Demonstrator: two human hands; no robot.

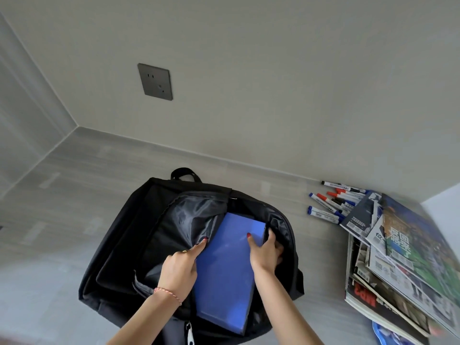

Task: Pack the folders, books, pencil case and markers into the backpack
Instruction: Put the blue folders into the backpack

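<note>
Your backpack (119, 245) lies open on the floor (62, 183) with a folder (224, 270) partly inside; to its right, markers (333, 202) lie behind a stack of books (398, 270).

Grey floor (74, 207): black backpack (119, 245), markers (333, 202), magazine stack (398, 270).
</note>
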